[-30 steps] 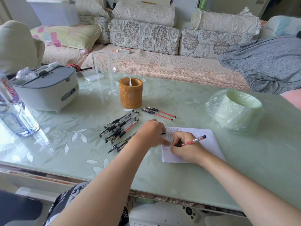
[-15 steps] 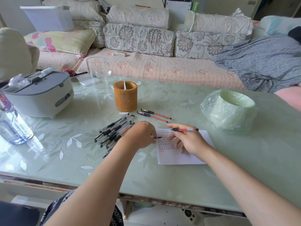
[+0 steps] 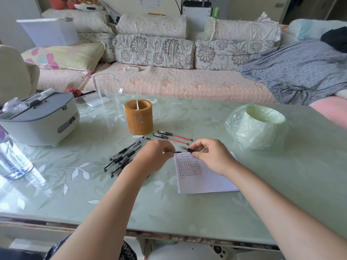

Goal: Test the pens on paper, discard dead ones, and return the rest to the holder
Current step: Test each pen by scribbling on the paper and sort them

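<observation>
In the head view the left hand [image 3: 154,158] pinched a small dark piece [image 3: 177,152] (probably a cap) over the paper's top edge. Facing it, the right hand [image 3: 214,158] pinched the dark end of a pen [image 3: 191,150]. Test marks covered the upper left of the paper [image 3: 206,182], but with two red pens [image 3: 172,138] at twelve o'clock of it, a heap of black pens [image 3: 125,156] at nine, the bamboo holder [image 3: 139,119] at eleven showing no pens and the bag-lined bin [image 3: 259,126] at two, I judged most sorting undone.
</observation>
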{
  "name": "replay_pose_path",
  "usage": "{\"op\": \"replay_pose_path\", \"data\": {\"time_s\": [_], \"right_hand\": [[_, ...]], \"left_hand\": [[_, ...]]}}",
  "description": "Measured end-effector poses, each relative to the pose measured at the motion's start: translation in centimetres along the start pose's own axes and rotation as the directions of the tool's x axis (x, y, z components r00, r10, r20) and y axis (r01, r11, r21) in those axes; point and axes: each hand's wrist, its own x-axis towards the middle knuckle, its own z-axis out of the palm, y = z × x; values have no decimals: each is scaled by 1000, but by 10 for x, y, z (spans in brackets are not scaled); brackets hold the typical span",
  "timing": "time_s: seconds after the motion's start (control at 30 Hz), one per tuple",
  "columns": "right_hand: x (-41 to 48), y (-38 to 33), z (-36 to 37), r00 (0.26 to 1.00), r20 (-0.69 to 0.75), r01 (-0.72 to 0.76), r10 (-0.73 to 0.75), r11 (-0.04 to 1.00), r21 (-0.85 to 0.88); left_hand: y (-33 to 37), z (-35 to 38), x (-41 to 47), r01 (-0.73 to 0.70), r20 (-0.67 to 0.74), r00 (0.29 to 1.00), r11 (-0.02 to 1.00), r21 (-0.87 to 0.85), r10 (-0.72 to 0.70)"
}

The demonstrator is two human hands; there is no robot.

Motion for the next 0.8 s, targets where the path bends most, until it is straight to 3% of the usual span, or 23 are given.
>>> {"op": "replay_pose_path", "data": {"time_s": [0.13,0.37,0.5,0.67,0.8], "right_hand": [[-3,-4,-2,999,-12,41,-45,978,-205],[-5,-5,1,996,30,89,-84,961,-263],[-7,-5,3,984,93,173,-152,941,-290],[-13,-8,4,929,223,369,-294,757,-539],[-18,-9,8,927,240,375,-290,652,-659]], "left_hand": [[-2,1,1,-2,-2,1000,1000,-12,2],[1,3,0,-32,18,999,999,-40,32],[9,6,-1,-14,101,995,996,-84,22],[16,3,-7,50,262,965,976,-210,7],[24,2,-15,103,367,930,948,-302,16]]}}
